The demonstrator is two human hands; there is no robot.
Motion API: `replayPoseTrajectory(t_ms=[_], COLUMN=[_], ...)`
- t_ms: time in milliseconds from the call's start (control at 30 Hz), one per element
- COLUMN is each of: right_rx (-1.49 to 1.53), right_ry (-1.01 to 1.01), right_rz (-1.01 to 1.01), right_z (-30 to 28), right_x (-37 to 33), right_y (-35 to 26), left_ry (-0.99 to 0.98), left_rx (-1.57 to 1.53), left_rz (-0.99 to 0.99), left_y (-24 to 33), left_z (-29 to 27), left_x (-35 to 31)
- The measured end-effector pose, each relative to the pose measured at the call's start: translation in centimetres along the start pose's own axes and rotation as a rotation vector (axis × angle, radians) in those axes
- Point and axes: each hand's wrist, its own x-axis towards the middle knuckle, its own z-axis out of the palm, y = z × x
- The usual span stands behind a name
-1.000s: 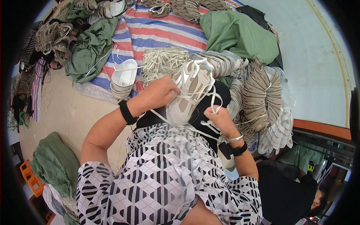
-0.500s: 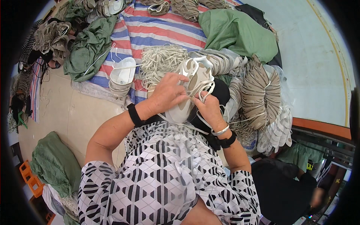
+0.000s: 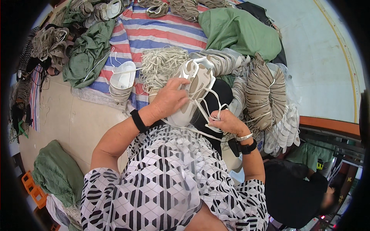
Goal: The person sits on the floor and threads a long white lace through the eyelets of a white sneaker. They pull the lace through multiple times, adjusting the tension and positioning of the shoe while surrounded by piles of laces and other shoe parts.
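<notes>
A beige and white shoe upper (image 3: 185,114) lies across my lap, over dark cloth. My left hand (image 3: 172,99) grips it from the left side, with the fingers curled over the lacing area. To the right of the upper, my right hand (image 3: 228,124) pinches off-white shoelaces (image 3: 203,107) between thumb and fingers. Loose loops of lace stretch from the upper to that hand. A further length of lace trails over my patterned clothing. The fingertips of my left hand are partly hidden against the upper.
A heap of off-white laces (image 3: 160,65) lies just beyond the upper. Stacked beige uppers (image 3: 266,94) stand at right, with white pieces (image 3: 284,133) below. White shoe-shaped pieces (image 3: 123,80) sit at left on a striped sheet (image 3: 162,32). A person in black (image 3: 295,192) is at lower right.
My right hand has moved right and toward me, away from the upper, drawing the laces out into longer loops. My left hand stays on the upper.
</notes>
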Motion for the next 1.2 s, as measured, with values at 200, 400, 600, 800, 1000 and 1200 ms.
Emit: replayPoseTrajectory(t_ms=[200, 400, 600, 800, 1000, 1200], right_rx=[0.085, 0.516, 0.828, 0.983, 0.520, -0.545], right_ry=[0.015, 0.094, 0.281, 0.759, 0.516, 0.600], right_rz=[-0.124, 0.068, -0.020, -0.107, -0.350, -0.420], right_z=[-4.2, -12.2, -14.9, -19.5, -21.4, -19.6], right_x=[-0.7, -0.1, 6.0, 4.9, 1.1, -4.7], right_y=[-0.6, 0.7, -4.5, -11.2, -14.8, -18.8], left_ry=[-0.059, 0.019, -0.121, -0.168, -0.192, -0.141], left_rx=[-0.295, -0.036, 0.019, -0.027, -0.026, 0.092], left_rz=[-0.159, -0.140, -0.174, -0.148, -0.113, -0.095], left_y=[-1.7, 0.2, -0.3, -1.5, -1.7, 0.0], left_z=[-1.7, 0.2, 0.4, 0.5, -0.1, -1.3], left_x=[0.2, -1.5, -2.0, -2.0, -1.8, 0.2])
